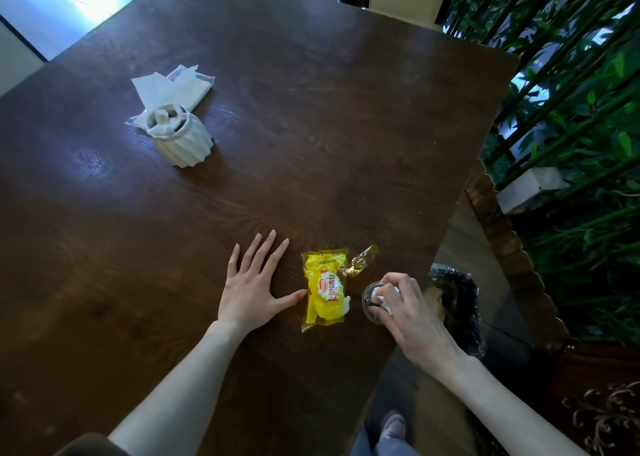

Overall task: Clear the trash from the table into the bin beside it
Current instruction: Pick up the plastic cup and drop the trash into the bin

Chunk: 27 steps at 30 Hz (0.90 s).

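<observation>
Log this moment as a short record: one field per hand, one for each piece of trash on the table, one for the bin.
left hand: left hand flat on the table, fingers spread, holding nothing
right hand: right hand closed on a small clear cup with crumpled white paper, at the table's right edge
yellow wrapper: yellow wrapper lying between the hands, untouched
white vase: white vase upright, stuffed with paper
tissues: tissues lying behind the vase
bin: bin with black liner, on the floor beside the right hand
</observation>
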### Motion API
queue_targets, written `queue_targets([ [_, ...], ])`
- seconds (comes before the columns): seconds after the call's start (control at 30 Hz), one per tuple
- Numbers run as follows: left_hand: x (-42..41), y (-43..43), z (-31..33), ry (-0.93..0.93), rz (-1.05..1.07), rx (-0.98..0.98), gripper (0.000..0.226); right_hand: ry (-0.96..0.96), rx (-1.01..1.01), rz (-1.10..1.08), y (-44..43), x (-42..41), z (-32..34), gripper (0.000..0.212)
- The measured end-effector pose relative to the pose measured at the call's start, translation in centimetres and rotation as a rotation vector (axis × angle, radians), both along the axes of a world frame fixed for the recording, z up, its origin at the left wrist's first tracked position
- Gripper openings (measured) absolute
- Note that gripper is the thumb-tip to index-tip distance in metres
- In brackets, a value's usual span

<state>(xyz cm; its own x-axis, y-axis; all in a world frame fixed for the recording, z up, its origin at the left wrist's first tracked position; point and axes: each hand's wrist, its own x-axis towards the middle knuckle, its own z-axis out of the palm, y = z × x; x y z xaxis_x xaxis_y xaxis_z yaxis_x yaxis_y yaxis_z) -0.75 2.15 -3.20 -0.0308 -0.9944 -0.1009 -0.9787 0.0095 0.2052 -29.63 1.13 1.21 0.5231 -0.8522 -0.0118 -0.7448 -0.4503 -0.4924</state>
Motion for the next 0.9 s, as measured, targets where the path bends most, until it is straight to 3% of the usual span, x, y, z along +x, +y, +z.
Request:
queue_targets([
  [0.5,-0.2,-0.1,0.1,0.013,0.007,-0.006,0.092,-0.073,-0.011,-0.149,-0.7,-0.9,0.4,0.016],
  [0.9,-0.2,-0.2,0.1,0.005,0.003,0.01,0.093,-0.194,0.148,-0.484,-2.0,-7.2,-0.3,0.015],
])
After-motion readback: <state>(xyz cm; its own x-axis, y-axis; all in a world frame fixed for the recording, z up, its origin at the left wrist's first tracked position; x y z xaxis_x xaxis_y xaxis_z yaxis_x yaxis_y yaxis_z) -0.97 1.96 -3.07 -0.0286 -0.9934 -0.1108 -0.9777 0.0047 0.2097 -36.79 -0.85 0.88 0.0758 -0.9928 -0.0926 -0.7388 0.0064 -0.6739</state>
